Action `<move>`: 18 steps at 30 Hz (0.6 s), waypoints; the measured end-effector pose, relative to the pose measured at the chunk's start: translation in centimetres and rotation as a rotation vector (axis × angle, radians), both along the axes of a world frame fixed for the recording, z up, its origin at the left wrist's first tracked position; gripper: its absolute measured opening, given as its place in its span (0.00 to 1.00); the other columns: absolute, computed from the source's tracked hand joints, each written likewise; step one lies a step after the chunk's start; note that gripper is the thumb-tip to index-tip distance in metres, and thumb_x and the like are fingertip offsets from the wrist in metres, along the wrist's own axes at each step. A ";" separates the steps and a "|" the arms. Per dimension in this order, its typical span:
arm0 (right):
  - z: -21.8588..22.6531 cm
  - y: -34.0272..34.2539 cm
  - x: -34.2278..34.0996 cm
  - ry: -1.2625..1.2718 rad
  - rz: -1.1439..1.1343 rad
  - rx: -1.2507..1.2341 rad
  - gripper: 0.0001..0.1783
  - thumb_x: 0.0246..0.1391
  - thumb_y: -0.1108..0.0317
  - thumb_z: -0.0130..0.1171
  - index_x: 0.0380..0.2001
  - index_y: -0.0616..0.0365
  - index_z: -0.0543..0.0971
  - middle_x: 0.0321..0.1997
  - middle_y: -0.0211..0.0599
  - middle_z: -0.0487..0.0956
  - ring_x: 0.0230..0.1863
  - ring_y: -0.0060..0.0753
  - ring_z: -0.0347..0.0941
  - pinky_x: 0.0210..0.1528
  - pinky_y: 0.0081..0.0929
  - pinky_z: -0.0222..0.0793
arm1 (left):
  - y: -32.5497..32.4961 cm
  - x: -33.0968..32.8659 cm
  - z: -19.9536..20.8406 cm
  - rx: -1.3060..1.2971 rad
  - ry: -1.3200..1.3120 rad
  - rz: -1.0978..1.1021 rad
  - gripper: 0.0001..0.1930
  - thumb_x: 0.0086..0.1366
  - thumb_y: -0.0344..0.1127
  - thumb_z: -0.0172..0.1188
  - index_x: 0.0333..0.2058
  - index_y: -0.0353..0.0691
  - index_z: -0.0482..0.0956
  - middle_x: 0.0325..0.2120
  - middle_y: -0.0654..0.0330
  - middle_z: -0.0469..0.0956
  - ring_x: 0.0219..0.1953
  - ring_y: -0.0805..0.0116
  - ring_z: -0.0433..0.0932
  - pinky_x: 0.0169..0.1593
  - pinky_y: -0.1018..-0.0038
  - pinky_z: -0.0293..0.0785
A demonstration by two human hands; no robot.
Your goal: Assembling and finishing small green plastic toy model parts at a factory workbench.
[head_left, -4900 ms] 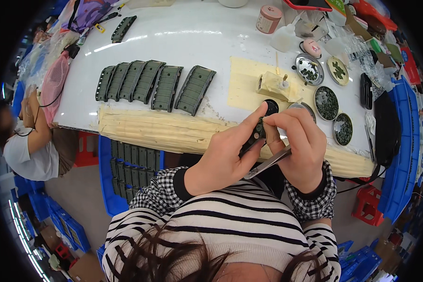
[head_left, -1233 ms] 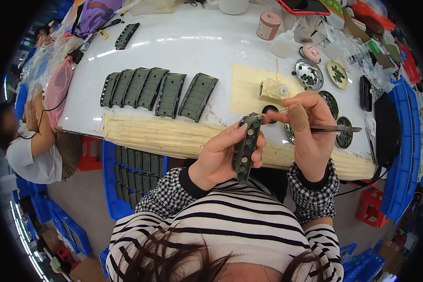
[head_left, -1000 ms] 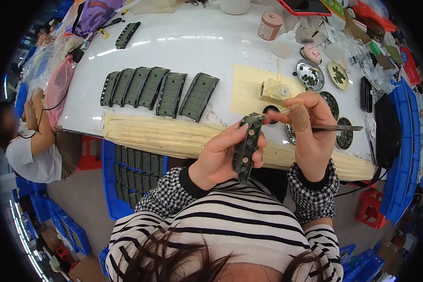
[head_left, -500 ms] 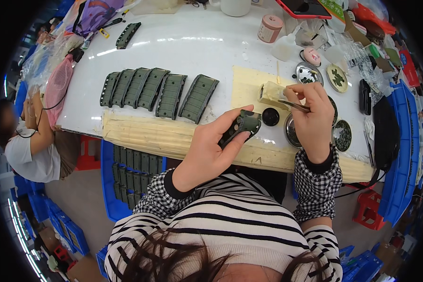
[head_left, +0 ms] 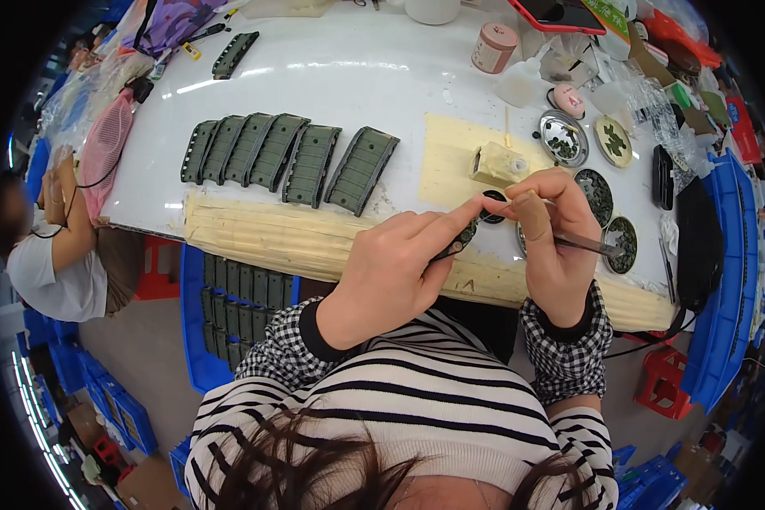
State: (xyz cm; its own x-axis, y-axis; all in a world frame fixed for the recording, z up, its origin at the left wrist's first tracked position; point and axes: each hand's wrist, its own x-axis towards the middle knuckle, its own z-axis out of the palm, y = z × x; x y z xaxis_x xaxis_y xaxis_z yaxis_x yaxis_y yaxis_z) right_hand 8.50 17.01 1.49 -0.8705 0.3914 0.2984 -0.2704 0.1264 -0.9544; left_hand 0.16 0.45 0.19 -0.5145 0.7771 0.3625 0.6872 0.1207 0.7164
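Observation:
My left hand is closed round a small dark green plastic piece, mostly covered by the fingers. Its index finger stretches out to meet the fingertips of my right hand. Tucked in the right palm are dark metal tweezers, their end sticking out to the right above a dish. The right thumb and index finger are pinched together; whether something tiny sits between them is too small to tell. Just beyond the fingertips lies a round black lid-like cup, partly covered.
Several curved green ribbed panels lie in a row at left. A taped block stands on yellow paper. Dishes of small dark parts are at right. Below the padded edge, a blue crate holds more panels. A person sits left.
My right hand has left the taped block and come to the left hand. The tweezers have swung back into its palm. The left hand has turned, hiding most of the green piece.

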 end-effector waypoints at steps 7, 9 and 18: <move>-0.2 0.0 -0.1 0.009 -0.021 0.070 0.06 0.62 0.73 0.53 0.36 0.67 0.74 0.35 0.34 0.75 0.35 0.19 0.75 0.36 0.15 0.72 | 0.1 0.1 0.0 -0.012 0.000 -0.001 0.31 0.50 0.18 0.58 0.56 0.41 0.73 0.28 0.52 0.78 0.27 0.57 0.76 0.33 0.68 0.72; -0.2 0.1 0.0 -0.005 -0.005 0.091 0.06 0.62 0.73 0.53 0.36 0.67 0.74 0.35 0.34 0.75 0.35 0.19 0.75 0.36 0.16 0.72 | 0.0 0.1 -0.2 -0.011 0.013 0.003 0.31 0.50 0.18 0.58 0.56 0.41 0.73 0.29 0.52 0.78 0.27 0.57 0.76 0.34 0.68 0.73; -0.1 0.7 -0.1 0.035 -0.081 -0.005 0.08 0.63 0.71 0.52 0.38 0.67 0.73 0.36 0.32 0.76 0.38 0.23 0.79 0.37 0.14 0.71 | -0.1 -0.1 0.1 -0.012 -0.021 0.004 0.30 0.51 0.18 0.58 0.56 0.39 0.73 0.31 0.51 0.79 0.29 0.59 0.77 0.35 0.71 0.73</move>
